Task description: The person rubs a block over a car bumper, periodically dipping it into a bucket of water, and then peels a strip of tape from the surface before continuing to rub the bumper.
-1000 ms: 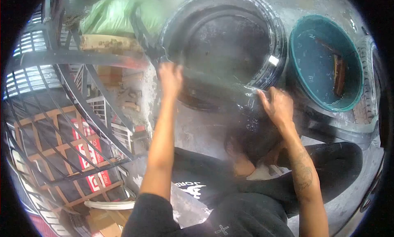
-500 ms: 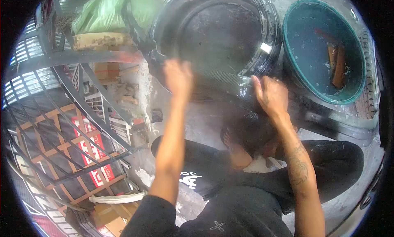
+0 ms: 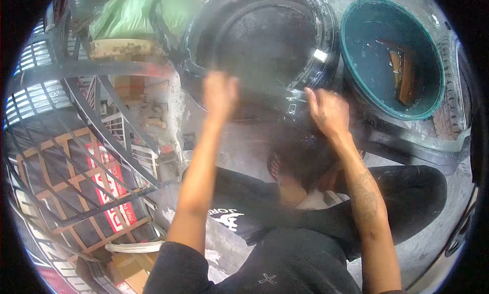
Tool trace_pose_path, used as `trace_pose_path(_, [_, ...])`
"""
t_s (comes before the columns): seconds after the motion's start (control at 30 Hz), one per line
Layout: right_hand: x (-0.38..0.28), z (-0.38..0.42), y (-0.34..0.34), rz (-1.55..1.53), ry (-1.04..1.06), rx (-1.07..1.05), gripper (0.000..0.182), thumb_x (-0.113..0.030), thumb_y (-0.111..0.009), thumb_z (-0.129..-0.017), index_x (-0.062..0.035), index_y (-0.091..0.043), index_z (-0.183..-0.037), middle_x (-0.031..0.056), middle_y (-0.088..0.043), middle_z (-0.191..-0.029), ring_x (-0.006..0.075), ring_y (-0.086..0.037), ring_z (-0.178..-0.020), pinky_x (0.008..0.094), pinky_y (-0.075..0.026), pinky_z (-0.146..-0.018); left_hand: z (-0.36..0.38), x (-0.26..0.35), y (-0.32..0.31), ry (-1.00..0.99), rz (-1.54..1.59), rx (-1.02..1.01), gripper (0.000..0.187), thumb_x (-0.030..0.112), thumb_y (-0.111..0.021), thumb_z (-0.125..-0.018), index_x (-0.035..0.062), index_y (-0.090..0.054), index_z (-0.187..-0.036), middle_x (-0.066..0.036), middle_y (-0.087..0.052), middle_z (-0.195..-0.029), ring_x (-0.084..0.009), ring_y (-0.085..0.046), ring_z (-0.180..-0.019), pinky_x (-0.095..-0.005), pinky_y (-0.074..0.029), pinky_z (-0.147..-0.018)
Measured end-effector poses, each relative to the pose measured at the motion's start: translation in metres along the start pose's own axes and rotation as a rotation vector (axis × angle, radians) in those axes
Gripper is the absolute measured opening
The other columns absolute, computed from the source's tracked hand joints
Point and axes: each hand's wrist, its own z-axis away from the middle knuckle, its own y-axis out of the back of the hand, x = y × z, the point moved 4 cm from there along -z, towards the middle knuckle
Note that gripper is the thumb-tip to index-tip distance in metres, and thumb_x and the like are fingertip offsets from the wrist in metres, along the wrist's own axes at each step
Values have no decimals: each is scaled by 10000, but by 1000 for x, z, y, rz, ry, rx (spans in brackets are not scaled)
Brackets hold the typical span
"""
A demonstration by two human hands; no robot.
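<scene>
Two bare hands at one long, dark, glossy, wet-looking panel (image 3: 291,109). With the right hand (image 3: 330,112), gripping the panel, thumb laid forward on it, fingers curled. With the left hand (image 3: 220,93), badly blurred, at or just over its left stretch; cannot tell whether open or closed, nor whether holding anything.

Panel slung slantwise between both hands, across the near side of a wide, round, black basin with a shiny rim (image 3: 326,29); cannot tell any contact there. Probably held at the right for steadiness, and perhaps kept by the basin to catch drips.

Nearer the body, folded legs in black trousers (image 3: 407,202), spread seemingly to leave room. Beyond the right hand, a deep, blue-green plastic tub (image 3: 359,44) with flat brown pieces (image 3: 406,79) in liquid, likely placed for easy reach. Far left, a pale green plastic bag (image 3: 125,19).

Against one second ago: left hand closer to the right along the panel; basin and tub higher and further left in view; brown pieces more apart; right grip alike.
</scene>
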Motion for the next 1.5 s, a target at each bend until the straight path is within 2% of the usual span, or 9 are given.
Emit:
trace_pose_path(0.23, [-2,-2,2,-7,-48,-14,556,-460,-628,-1048,-15,-673,-718,235,-686,-709,417,-703,-695,515,-568,-670,27,59,-12,17,5,-22,502,350,-644,-1032,-84,-611,-1281,-337,-615,-1307,-496,-580,-1224,-561,-466,-1073])
trace_pose_path(0.37, [2,2,0,-4,4,4,573,-475,-621,-1050,-13,-674,-715,241,-682,-702,420,-706,-695,520,-564,-665,-13,-49,-4,88,-94,92,316,267,-653,-1021,-25,-637,-1142,-265,-641,-1192,-450,-613,-1063,-535,-506,-979])
trace_pose_path(0.53, [2,0,-1,-15,-40,7,572,-475,-620,-1052,-18,-673,-713,236,-682,-693,417,-699,-659,520,-557,-631,23,83,-12,-91,-11,191,286,237,-695,-982,-22,-608,-1065,-253,-601,-1102,-475,-591,-1047,-551,-479,-912])
trace_pose_path(0.7, [1,1,-1,-23,2,21,572,-470,-625,-1049,-16,-677,-705,237,-681,-687,422,-699,-662,518,-559,-636,-22,-18,11,121,-21,21,325,264,-655,-1023,-10,-658,-1199,-231,-660,-1235,-439,-626,-1109,-529,-511,-986])
trace_pose_path(0.87, [3,0,1,-7,-40,5,574,-476,-618,-1049,-15,-683,-713,239,-688,-700,421,-702,-666,522,-562,-649,25,101,-7,-111,103,127,198,201,-689,-995,18,-613,-1002,-220,-616,-1033,-455,-606,-965,-526,-495,-836])
trace_pose_path(1.07, [2,0,2,-10,14,26,587,-480,-613,-1051,-9,-686,-708,242,-688,-696,423,-708,-677,521,-567,-654,-28,-29,-6,57,-159,130,213,215,-697,-991,21,-608,-983,-217,-631,-1043,-462,-621,-936,-562,-496,-796])
trace_pose_path(1.2, [2,-1,0,-32,-43,9,588,-473,-619,-1052,-15,-671,-686,233,-679,-682,418,-702,-670,518,-565,-653,21,108,-3,-68,92,48,168,168,-659,-1009,15,-594,-990,-214,-603,-1017,-439,-612,-963,-531,-501,-852])
trace_pose_path(1.37, [1,2,1,-38,-2,25,575,-464,-633,-1046,-25,-661,-674,231,-667,-656,420,-690,-631,520,-551,-621,-18,1,2,57,4,101,205,209,-651,-1015,11,-606,-987,-238,-593,-1013,-458,-600,-929,-536,-492,-843])
trace_pose_path(1.5, [3,1,-1,-39,-51,3,586,-480,-598,-1060,-23,-674,-701,228,-676,-689,429,-685,-661,527,-540,-635,31,121,-15,-74,89,31,226,227,-675,-1008,10,-614,-1012,-222,-609,-1076,-447,-614,-1019,-533,-505,-892])
